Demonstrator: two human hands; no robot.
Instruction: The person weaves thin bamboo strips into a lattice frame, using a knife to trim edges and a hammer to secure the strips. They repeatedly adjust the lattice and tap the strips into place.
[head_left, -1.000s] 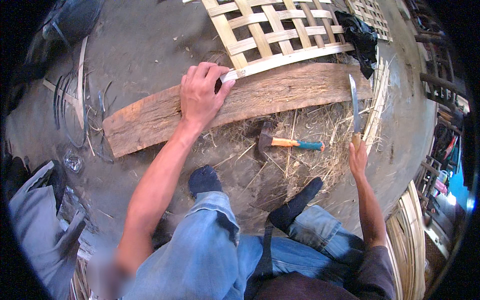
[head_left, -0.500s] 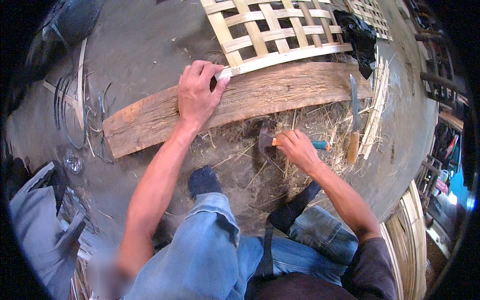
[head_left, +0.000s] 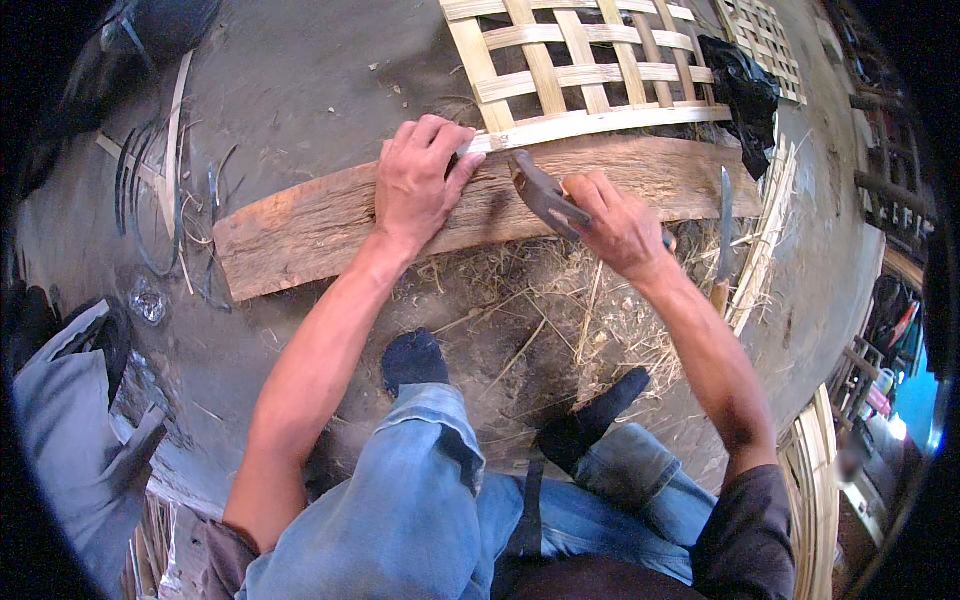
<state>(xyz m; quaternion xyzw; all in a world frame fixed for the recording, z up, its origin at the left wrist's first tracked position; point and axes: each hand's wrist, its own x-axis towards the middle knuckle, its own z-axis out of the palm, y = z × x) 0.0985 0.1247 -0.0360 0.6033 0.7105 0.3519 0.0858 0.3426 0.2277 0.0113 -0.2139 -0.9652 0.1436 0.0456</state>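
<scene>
My left hand (head_left: 420,185) is pinching a woven lattice (head_left: 590,76) while my right hand (head_left: 618,228) is gripping a hammer (head_left: 548,196) over the plank (head_left: 480,207).

My left thumb and fingers are holding the left end of the lattice's pale rim strip (head_left: 620,120), which is running along the plank's far edge; my right fingers are wrapping the hammer's handle, with its dark head hanging above the plank's middle, one end near the rim strip, though whether they're touching I can't tell. Any marking on the hammer is too small or covered for me to read. A knife (head_left: 725,220) is lying across the plank's near edge, close to the right corner, just beside some pale strips (head_left: 768,240). Black plastic (head_left: 742,95) is sitting by the far right corner, and shavings (head_left: 610,330) are littering the floor (head_left: 300,110) off the near edge.
</scene>
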